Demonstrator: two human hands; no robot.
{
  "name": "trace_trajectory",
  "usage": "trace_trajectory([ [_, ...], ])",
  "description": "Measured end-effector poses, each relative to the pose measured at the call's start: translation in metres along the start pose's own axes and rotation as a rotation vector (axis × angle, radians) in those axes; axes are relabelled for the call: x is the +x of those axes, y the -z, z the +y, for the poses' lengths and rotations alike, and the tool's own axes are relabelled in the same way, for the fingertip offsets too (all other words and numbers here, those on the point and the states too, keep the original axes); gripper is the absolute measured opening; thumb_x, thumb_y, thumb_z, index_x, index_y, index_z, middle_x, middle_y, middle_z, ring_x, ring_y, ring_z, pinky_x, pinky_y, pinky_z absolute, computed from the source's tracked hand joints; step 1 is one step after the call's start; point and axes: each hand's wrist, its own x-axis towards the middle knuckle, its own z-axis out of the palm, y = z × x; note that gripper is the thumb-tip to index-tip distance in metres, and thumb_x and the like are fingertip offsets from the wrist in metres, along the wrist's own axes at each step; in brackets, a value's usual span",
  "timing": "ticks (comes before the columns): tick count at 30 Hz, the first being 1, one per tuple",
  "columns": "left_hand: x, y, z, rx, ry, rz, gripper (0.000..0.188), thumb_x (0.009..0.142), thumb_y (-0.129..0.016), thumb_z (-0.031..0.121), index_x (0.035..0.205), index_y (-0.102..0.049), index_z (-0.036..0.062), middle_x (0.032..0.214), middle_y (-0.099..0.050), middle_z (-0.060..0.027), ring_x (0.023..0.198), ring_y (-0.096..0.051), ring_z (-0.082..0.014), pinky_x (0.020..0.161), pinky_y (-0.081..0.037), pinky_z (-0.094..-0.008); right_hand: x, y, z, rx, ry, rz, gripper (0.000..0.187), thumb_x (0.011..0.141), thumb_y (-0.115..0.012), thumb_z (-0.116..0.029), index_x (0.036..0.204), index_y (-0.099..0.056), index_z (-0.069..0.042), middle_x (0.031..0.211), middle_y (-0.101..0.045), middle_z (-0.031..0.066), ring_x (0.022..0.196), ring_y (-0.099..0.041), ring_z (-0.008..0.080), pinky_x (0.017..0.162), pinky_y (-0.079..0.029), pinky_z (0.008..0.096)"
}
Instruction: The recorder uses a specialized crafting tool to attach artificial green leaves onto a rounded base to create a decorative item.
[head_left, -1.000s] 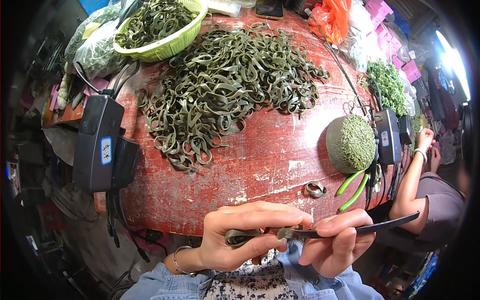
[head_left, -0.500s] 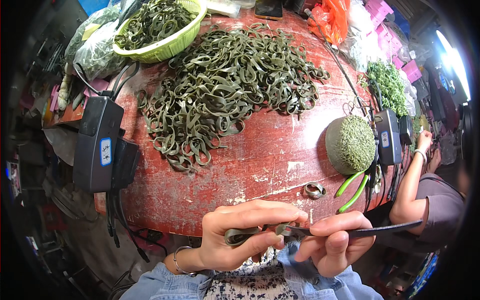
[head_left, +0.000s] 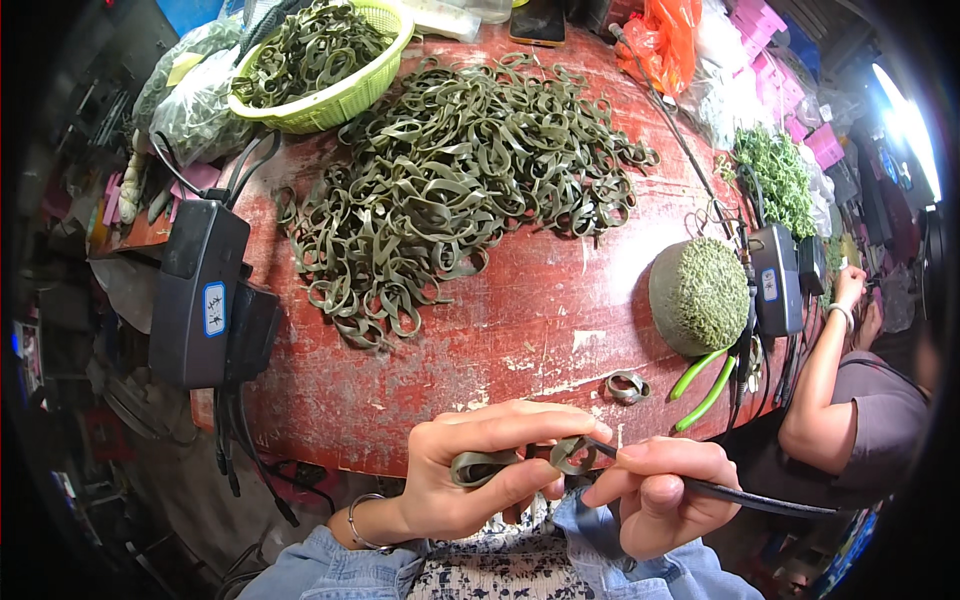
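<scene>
Above the table's near edge, my left hand [head_left: 465,455] is closed round an olive-green rubbery strip [head_left: 470,468], one loop of it showing in the palm. Between my left thumb and fingertips the strip's other curl [head_left: 572,458] sticks out. A slim black tool [head_left: 765,497] lies in my right hand [head_left: 670,490], pinched by thumb and fingers. Its narrow front end meets the curl; its long back end points to the right. I cannot make out the exact kind of tool. A single looped strip [head_left: 627,387] rests on the table just beyond my right hand.
A large heap of looped strips [head_left: 450,180] covers the middle of the red table [head_left: 520,330]. Behind it stands a yellow-green basket [head_left: 330,112]. At right are a round tub-like block topped with green scraps [head_left: 712,295], green tool handles [head_left: 705,390] and another person's arm [head_left: 825,380].
The black tool has turned, its back end dropping lower and its narrow edge now showing. My right hand has shifted slightly left, and the strip's curl at my left fingertips stands wider.
</scene>
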Motion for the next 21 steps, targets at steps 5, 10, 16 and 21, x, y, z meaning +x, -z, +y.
trace_trajectory([
  [5,0.001,-0.002,0.006,0.035,0.090,0.021,0.034,0.082,-0.058,0.022,0.099,-0.056,-0.0081,0.089,-0.059,-0.0197,0.058,-0.057,-0.0113,0.043,-0.044,-0.0197,0.000,0.000,0.000,-0.083,0.024,0.034,0.038,0.088,-0.045,-0.034,0.083,-0.047,0.003,0.042,-0.051,0.0101,0.033,-0.047,0.0109,0.034,-0.035,0.0174],
  [10,-0.002,-0.005,0.009,-0.059,0.182,0.066,0.039,0.082,-0.058,0.026,0.097,-0.055,-0.0096,0.088,-0.059,-0.0179,0.059,-0.057,-0.0111,0.043,-0.044,-0.0189,0.001,0.004,0.001,0.043,0.037,0.004,0.038,0.089,-0.043,-0.034,0.080,-0.045,0.003,0.042,-0.049,0.0092,0.032,-0.046,0.0104,0.032,-0.033,0.0177],
  [16,0.001,-0.004,0.005,0.006,0.117,0.118,0.035,0.080,-0.060,0.024,0.097,-0.056,-0.0064,0.109,-0.050,-0.0216,0.060,-0.057,-0.0125,0.045,-0.044,-0.0179,0.011,0.019,-0.001,0.086,-0.268,-0.028,0.017,0.086,-0.048,-0.008,0.084,-0.057,0.006,0.056,-0.057,0.0099,0.044,-0.052,0.0089,0.040,-0.040,0.0204],
  [21,0.004,0.006,-0.006,0.262,-0.058,-0.177,0.030,0.077,-0.062,0.016,0.099,-0.059,-0.0031,0.110,-0.051,-0.0176,0.069,-0.058,-0.0139,0.053,-0.047,-0.0212,0.030,0.015,0.003,-0.075,-0.250,-0.320,0.011,0.082,-0.054,-0.005,0.084,-0.061,0.003,0.062,-0.059,0.0078,0.042,-0.048,0.0061,0.038,-0.035,0.0196],
])
